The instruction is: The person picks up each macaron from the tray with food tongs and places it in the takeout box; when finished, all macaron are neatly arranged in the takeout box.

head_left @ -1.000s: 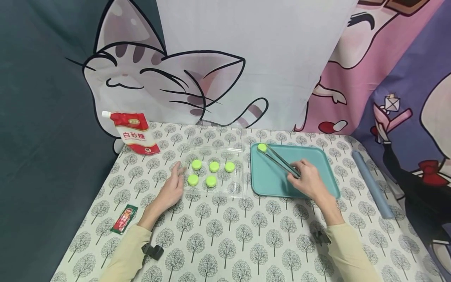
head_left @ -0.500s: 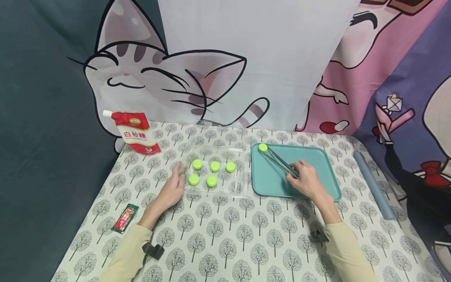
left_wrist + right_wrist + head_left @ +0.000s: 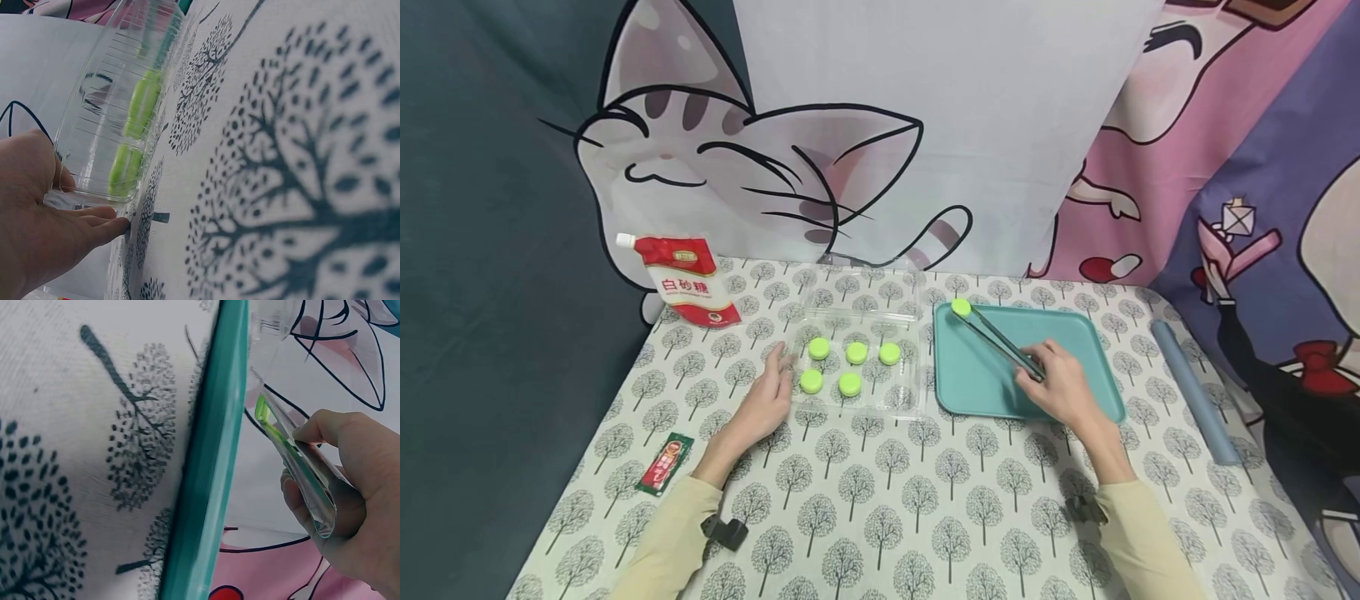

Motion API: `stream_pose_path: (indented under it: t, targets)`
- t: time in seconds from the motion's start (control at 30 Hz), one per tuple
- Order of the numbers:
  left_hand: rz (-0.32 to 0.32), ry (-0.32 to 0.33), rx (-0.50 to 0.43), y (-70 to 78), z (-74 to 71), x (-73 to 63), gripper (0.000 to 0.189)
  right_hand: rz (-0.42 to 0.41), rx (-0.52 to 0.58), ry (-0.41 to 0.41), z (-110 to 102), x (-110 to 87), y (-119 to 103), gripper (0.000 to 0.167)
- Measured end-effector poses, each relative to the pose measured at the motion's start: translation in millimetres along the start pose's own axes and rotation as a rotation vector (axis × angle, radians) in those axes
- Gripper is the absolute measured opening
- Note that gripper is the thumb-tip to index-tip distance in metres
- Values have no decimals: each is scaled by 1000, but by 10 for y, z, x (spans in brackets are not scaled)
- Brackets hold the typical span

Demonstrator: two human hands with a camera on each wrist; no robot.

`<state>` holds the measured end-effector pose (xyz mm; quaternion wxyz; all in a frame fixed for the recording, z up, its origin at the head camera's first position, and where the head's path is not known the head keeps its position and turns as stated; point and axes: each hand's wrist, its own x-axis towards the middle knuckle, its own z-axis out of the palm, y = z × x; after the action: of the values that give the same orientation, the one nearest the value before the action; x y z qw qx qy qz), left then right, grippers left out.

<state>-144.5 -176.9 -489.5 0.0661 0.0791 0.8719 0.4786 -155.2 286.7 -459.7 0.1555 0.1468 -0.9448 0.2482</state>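
My left hand [image 3: 765,400] grips the left side of a clear plastic box [image 3: 898,403], thumb and fingers on either side of its rim in the left wrist view. Inside lie several green macarons [image 3: 850,384]; two macarons [image 3: 142,103] show through the wall, with a pale filling. Over the teal tray [image 3: 992,392] my right hand [image 3: 1060,383] holds metal tongs [image 3: 1000,344], thumb on one arm and fingers on the other. A green macaron [image 3: 961,307] sits between the tong tips by the tray's far left corner. In the right wrist view, the tongs [image 3: 300,469] partly hide it.
The box's lid [image 3: 861,287] stands folded back behind it. A red and white sugar pouch [image 3: 688,281] is at the back left, a small red and green packet [image 3: 666,464] at the left front. A blue-grey roll [image 3: 1195,392] lies right of the tray.
The tongs' tips and the macaron between them have shifted slightly away from me, towards the tray's far edge. The left hand and the box stay in place.
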Motion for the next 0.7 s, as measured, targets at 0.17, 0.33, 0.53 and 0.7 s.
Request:
stream_pose_path:
  t: [0.17,0.33,0.53,0.7]
  targets:
    - [-4,-1,4,-2,-7,4,61,-4,5,8,-85,-23,-75,36]
    - [-9,-3,2,-2,-7,6,61,-38,5,38,-155,-45,-152,35]
    - [5,1,27,4,-10,3,61,-89,25,56,-243,-78,-281,33]
    - [4,3,26,7,-10,6,60,-150,21,56,-307,-94,-397,33]
